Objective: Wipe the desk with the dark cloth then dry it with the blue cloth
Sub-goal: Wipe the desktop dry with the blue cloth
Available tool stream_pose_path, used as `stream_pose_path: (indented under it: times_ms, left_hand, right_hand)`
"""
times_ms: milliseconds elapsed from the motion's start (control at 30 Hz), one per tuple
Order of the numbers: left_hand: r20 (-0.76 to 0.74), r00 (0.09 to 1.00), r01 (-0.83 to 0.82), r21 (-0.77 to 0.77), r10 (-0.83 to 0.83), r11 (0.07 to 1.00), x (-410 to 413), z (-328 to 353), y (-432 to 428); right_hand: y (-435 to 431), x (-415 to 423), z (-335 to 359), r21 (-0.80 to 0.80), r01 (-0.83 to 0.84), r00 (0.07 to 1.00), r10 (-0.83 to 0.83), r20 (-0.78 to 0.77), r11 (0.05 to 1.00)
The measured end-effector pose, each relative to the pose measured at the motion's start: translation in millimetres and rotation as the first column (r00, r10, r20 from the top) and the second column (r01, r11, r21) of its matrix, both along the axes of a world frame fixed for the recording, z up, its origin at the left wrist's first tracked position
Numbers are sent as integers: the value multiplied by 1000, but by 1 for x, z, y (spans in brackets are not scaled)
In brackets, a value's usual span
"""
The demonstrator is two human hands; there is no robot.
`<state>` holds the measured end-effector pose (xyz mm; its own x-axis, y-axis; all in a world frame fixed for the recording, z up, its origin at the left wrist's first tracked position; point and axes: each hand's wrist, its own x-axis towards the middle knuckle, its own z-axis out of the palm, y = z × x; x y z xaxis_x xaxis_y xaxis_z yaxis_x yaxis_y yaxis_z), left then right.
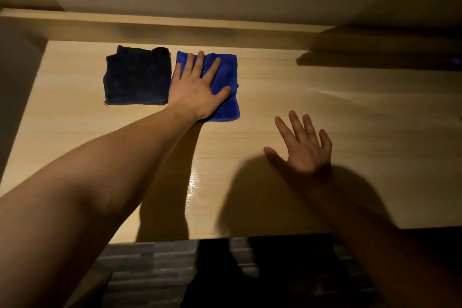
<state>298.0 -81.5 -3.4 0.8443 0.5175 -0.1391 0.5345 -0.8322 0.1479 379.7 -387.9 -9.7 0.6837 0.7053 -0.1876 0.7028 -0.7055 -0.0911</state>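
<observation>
Two folded cloths lie side by side at the back of the light wooden desk [312, 112]. The dark cloth [137, 76] is on the left, untouched. Beside it on the right lies the blue cloth [227, 105], and my left hand [197, 87] rests flat on top of it with fingers spread, covering its left half. My right hand [303, 147] hovers or rests open over bare desk, to the right of and nearer than the blue cloth, holding nothing.
A raised wooden ledge [175, 24] runs along the back of the desk below the wall. A dark shelf or board [375, 57] casts shadow at the back right. The desk's near edge [175, 239] drops to a grey floor.
</observation>
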Motion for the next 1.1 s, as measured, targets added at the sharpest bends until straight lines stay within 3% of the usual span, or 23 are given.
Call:
stream_pose_path:
  times_ms: [267,733,833,1000,1100]
  left_hand:
    - [19,1000,-21,11,21,1000,-67,2,-62]
    - [38,993,-116,24,115,993,-181,-7,-188]
    - [51,985,-160,-56,163,986,-186,1,-206]
    - [237,922,-233,-295,307,927,-183,24,-236]
    - [338,883,-178,-400,326,899,-153,47,-235]
  right_hand:
    - [-2,-8,-1,88,14,999,-19,51,996]
    - [-4,-6,-6,104,4,1000,-7,28,995]
    - [-4,-6,-7,112,7,1000,-9,22,994]
    - [-5,-5,-4,121,10,1000,-13,20,993]
    - [-6,-5,-3,107,13,1000,-15,19,994]
